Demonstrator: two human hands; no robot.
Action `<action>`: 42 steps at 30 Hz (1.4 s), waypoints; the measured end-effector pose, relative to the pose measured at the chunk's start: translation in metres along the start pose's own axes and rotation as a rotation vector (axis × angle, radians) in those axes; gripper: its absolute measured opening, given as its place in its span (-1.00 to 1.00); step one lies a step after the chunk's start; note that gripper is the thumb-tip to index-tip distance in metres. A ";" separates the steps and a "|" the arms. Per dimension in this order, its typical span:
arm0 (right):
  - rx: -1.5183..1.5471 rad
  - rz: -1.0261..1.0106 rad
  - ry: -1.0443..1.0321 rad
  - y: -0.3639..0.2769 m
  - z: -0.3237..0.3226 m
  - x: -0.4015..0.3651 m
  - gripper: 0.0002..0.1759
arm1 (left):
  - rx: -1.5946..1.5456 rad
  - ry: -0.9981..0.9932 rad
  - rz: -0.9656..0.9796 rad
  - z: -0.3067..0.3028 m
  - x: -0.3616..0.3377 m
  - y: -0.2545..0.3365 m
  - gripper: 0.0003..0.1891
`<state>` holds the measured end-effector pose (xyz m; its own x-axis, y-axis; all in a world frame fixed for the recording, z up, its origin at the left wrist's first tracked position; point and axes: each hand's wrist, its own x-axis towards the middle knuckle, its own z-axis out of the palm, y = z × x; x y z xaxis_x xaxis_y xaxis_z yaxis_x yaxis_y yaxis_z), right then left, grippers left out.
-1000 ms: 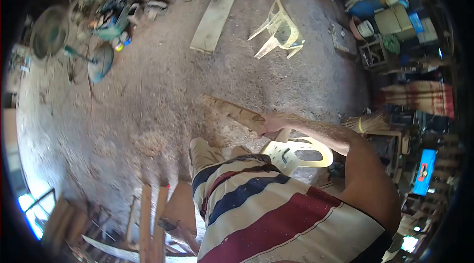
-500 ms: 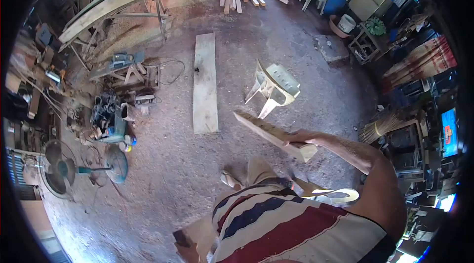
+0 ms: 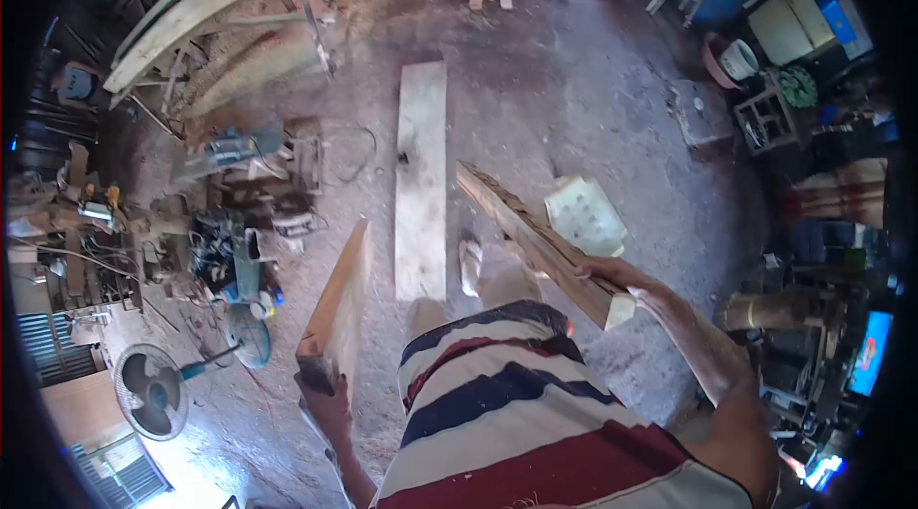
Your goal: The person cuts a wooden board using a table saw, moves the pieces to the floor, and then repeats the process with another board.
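Sitting out wide, your right hand (image 3: 615,277) is clamping its fingers on the rough timber (image 3: 531,230) slanting before you; hanging low, your left hand (image 3: 329,412) is gripping the reddish board's (image 3: 337,308) near end.

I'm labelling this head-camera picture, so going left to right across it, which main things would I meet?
Standing fan → board held in the left hand → long plank on the floor → timber held in the right hand → lit screen.
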<state>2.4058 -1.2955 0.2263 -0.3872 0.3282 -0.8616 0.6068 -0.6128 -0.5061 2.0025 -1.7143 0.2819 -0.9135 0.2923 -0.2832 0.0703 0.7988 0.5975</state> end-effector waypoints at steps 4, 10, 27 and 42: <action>0.252 0.052 -0.015 -0.065 -0.050 0.056 -0.52 | 0.084 -0.016 0.113 0.055 0.093 0.096 -0.31; -0.038 -0.063 0.120 -0.149 -0.114 0.107 -0.11 | -0.051 -0.097 0.334 0.163 0.259 0.190 -0.40; 0.317 0.405 0.375 -0.420 -0.299 0.258 -0.16 | 0.647 -0.443 0.135 0.302 0.585 0.614 -0.31; 0.224 0.331 0.279 -0.846 -0.555 0.458 -0.19 | 0.653 -0.362 -0.001 0.449 0.735 0.900 -0.43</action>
<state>2.1003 -0.2273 0.2385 0.0209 0.2512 -0.9677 0.4895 -0.8465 -0.2092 1.5747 -0.5447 0.2743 -0.7324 0.3565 -0.5801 0.3966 0.9159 0.0621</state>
